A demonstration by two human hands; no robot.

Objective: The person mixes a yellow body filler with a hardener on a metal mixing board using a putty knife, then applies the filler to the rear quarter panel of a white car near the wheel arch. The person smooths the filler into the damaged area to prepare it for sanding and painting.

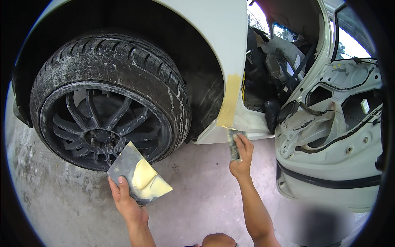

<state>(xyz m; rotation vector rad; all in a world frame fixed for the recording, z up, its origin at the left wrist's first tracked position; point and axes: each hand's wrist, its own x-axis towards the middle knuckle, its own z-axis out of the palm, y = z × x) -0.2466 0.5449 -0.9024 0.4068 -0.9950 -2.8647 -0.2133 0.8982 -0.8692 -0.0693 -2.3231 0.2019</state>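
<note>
My left hand grips a square grey mixing board by its lower left corner, in front of the wheel. A mound of pale yellow body filler lies on the board. In my right hand is a worn, filler-stained spreader, its top edge at the lower end of a yellowish filler strip. That strip runs down the white car body panel beside the wheel arch and onto the sill. Fingers of the right hand partly cover the spreader.
A dusty tire with a dark multi-spoke rim fills the left. At right stands an opened, stripped white door with loose wiring and plastic sheeting. The car's dark interior shows between. Below lies grey concrete floor; a blurred patch sits lower right.
</note>
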